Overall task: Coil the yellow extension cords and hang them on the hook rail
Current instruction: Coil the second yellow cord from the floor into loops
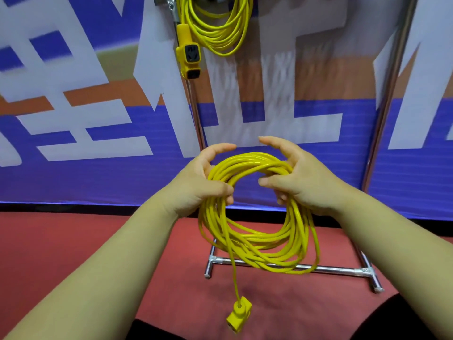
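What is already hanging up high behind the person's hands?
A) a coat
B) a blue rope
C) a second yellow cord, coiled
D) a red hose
C: a second coiled yellow cord, with its socket block hanging down, hangs up high by the metal stand, above the coil that the left hand and right hand grip.

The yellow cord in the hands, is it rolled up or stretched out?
Rolled up: the yellow extension cord hangs in many round loops, socket end dangling.
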Motion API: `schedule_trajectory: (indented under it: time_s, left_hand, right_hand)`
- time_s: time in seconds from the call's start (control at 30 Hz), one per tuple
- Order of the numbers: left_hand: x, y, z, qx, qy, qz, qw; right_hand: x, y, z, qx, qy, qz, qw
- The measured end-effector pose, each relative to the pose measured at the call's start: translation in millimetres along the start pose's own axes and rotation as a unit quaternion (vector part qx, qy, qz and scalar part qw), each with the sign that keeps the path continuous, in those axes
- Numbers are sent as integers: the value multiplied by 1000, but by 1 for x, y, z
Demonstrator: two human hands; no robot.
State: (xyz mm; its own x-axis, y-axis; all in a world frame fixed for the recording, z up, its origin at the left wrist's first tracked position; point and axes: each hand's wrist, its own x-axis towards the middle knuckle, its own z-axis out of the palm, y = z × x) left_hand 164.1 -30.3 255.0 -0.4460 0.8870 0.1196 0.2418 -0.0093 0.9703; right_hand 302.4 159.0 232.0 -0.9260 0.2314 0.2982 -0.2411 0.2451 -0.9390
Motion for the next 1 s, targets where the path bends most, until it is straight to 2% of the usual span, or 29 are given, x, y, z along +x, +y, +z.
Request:
schedule_trajectory:
  time_s: [0.17, 0.3, 0.53, 0.77, 0.9, 1.0]
  left_hand:
    - [3, -21, 18, 80, 128, 58, 987]
    - [5, -44, 31, 114, 185, 74, 973]
    - [13, -65, 45, 124, 206, 45, 970]
    - [22, -74, 52, 132, 217, 34, 967]
    - [26, -72, 48, 181, 234, 60, 953]
    - [25, -65, 38, 210, 238, 44, 947]
  right_hand:
    - [1, -9, -10, 0, 29, -1, 1000]
    - [7, -13, -18, 33, 68, 11, 997]
    - [17, -11, -20, 122, 110, 44, 986]
    - [20, -9, -17, 125, 125, 63, 982]
    - [20, -7, -19, 129, 119, 74, 982]
    - [18, -3, -22, 122, 107, 79, 984]
